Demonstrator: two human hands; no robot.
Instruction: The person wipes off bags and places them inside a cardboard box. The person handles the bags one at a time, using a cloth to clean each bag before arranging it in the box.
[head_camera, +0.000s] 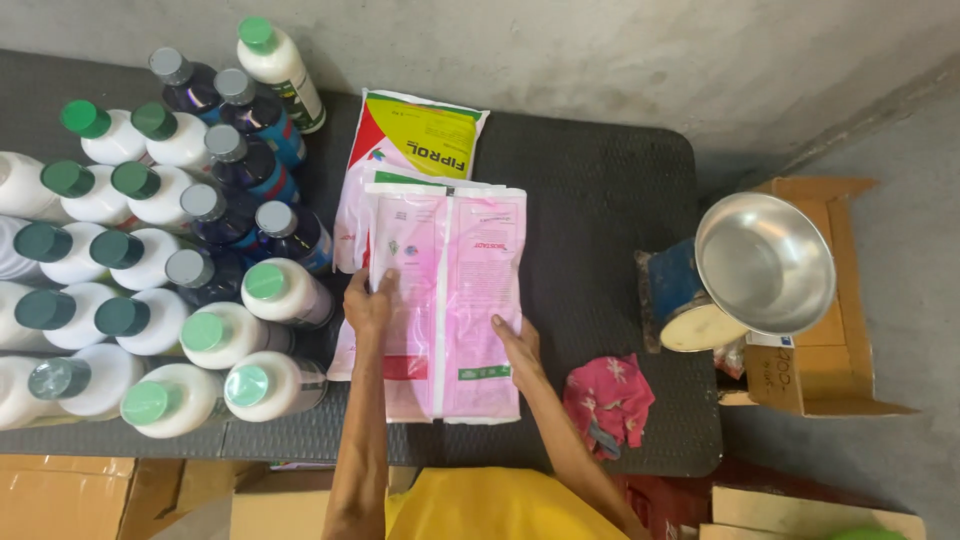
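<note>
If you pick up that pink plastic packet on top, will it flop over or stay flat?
The pink plastic packet would probably sag a little, since it looks like a thin, soft pouch. Its glossy film may be slippery, which could be why the left hand and right hand both press its edges. It lies flat on a stack of similar packets, so it seems unlikely to roll.

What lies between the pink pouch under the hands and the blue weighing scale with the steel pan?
In the head view, only bare dark mat separates the pink pouch from the scale; a pink cloth sits lower, nearer the table's front edge.
</note>
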